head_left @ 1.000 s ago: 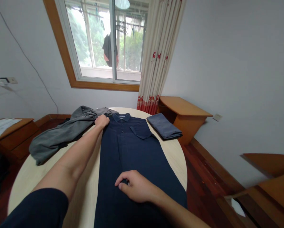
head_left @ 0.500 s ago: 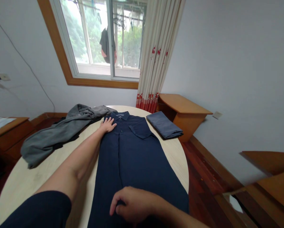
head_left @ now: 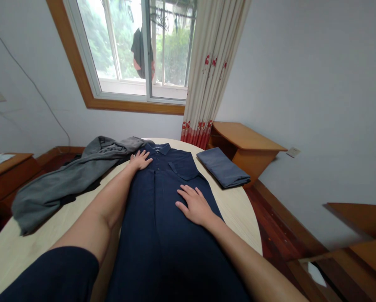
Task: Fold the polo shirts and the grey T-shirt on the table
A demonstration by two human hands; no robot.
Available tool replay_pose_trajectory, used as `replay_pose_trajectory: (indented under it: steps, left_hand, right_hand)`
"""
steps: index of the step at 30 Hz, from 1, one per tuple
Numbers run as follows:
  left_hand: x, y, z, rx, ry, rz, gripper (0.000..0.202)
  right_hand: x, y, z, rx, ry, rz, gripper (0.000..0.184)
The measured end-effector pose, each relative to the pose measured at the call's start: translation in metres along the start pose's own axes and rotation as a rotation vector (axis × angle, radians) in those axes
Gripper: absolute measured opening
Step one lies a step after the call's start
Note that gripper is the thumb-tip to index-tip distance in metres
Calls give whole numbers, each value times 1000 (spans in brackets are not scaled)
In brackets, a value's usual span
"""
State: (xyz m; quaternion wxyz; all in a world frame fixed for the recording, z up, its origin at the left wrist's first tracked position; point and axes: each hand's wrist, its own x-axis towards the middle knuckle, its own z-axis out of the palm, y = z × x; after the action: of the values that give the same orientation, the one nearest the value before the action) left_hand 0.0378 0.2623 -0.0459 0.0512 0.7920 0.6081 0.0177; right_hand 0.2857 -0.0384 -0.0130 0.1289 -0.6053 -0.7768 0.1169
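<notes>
A navy polo shirt (head_left: 172,205) lies spread on the round pale table (head_left: 238,205), its collar toward the window and one short sleeve folded in across the chest. My left hand (head_left: 141,160) rests on the shirt's left shoulder area, fingers spread. Farther down and to the right, my right hand (head_left: 194,204) is over the shirt's body with its fingers apart; whether it presses on the cloth I cannot tell. Neither hand grips anything. The lower end of the shirt runs out of view toward me.
On the table's left lies a crumpled grey garment (head_left: 71,176), with dark cloth under it. A folded dark blue-grey garment (head_left: 222,167) sits at the right edge. Behind stand a wooden desk (head_left: 247,136) and a patterned curtain (head_left: 207,84) beside the window.
My right hand has moved forward from the near part of the shirt toward its middle, and its curled fingers have opened out. My left hand stays near the shoulder.
</notes>
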Motion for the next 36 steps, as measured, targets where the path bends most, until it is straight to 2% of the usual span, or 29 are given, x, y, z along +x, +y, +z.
replay_pose_trajectory:
  steps: [3,6,10,12,15,18,28,33,36]
  left_hand:
    - [4,-3,-4,9,1,0,74]
    - [-1,5,-13,36,-21,-17,73]
    - [-34,30,-18,59,36,-35,68]
    - [-65,43,-12,55,103,-9,69]
    - [-123,55,3,50,144,55,72]
    - [-185,57,13,45,102,162,72]
    - [-378,58,4,-29,-34,479,65]
    - [-444,60,0,-60,-105,658,61]
    - [-460,59,-10,-104,-147,767,58]
  right_hand:
    - [4,15,8,-7,32,-27,54]
    - [4,18,10,-10,53,-36,55]
    - [3,17,10,-20,72,-43,55]
    - [3,17,11,-27,77,-44,55]
    - [5,18,13,-42,84,-41,54]
    - [7,21,15,-61,87,-41,54]
    - [7,22,18,-99,94,-44,52]
    - [9,23,18,-108,77,-47,54]
    - [10,23,19,-112,74,-49,54]
